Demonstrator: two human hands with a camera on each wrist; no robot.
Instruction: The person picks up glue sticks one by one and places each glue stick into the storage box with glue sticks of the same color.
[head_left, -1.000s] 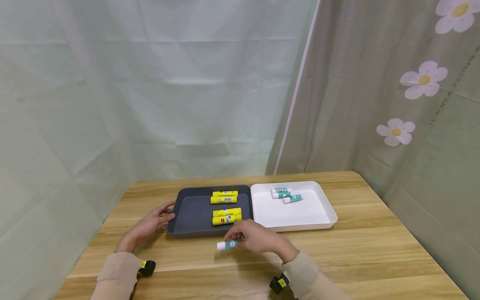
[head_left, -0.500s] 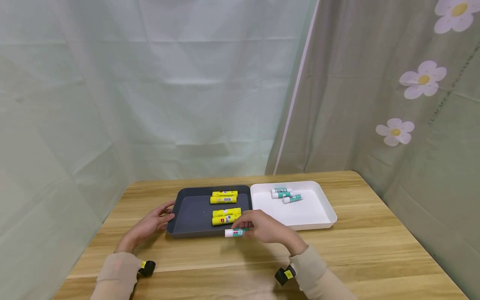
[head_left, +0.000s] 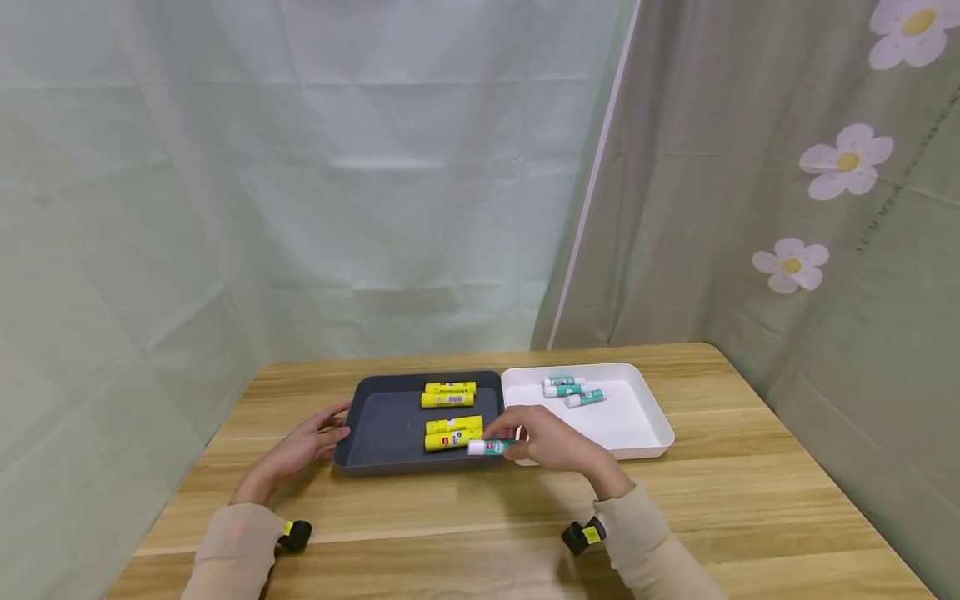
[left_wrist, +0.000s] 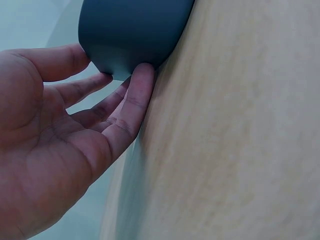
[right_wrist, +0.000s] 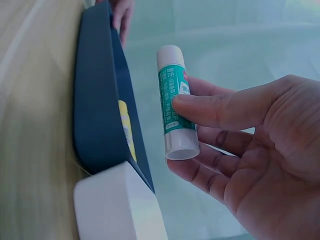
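Note:
My right hand pinches a green glue stick with white ends between thumb and fingers. It is held in the air over the front edge, where the dark grey tray meets the white tray. Fingertips of my left hand touch the grey tray's left end; in the left wrist view the fingers look fairly straight against its outer wall. Several yellow glue sticks lie in the grey tray in two pairs. Three green-and-white glue sticks lie in the white tray's back part.
Both trays stand side by side on a wooden table. Behind it hangs a pale curtain, with a flowered part at the right. Each wrist wears a small black camera, such as the right one.
My right hand has carried the green glue stick rightward and away from me, from in front of the grey tray to where the trays meet. My left hand has stayed put.

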